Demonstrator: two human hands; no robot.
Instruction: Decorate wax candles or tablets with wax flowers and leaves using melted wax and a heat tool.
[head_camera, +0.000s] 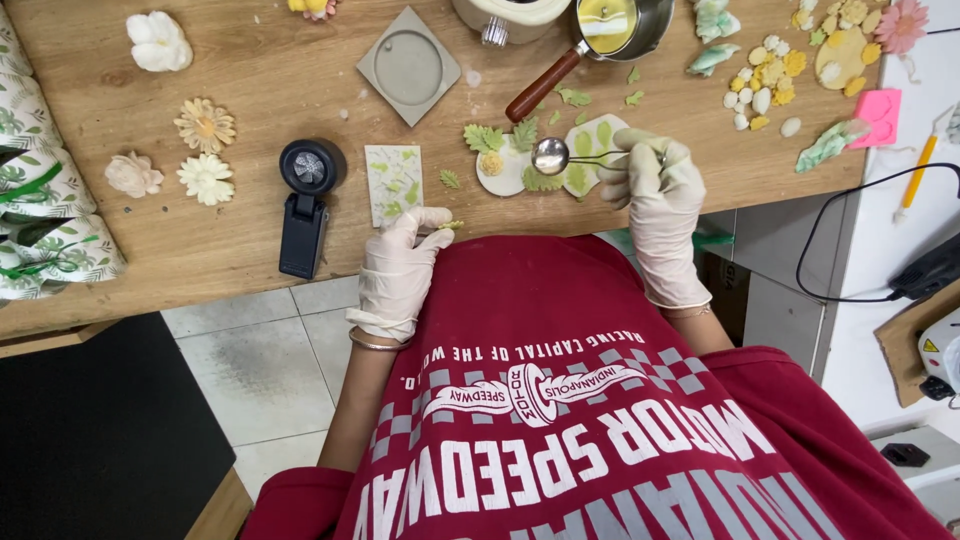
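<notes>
My right hand (655, 195), in a white glove, grips a metal spoon (552, 156) by its handle; the bowl hovers over white moulds (590, 140) filled with green leaf shapes. My left hand (400, 265), also gloved, pinches a tiny green leaf piece (452, 225) at the table's near edge, beside a rectangular white mould (393, 184) holding small green leaves. Loose green leaves (486, 137) lie around the moulds.
A small pan (610, 25) with yellow liquid and a wooden handle stands at the back. A grey square mould (408, 66), a black mini fan (308, 200), cream flowers (205, 150), yellow and white pieces (765, 85), a pink block (880, 112), black cable (850, 240) lie around.
</notes>
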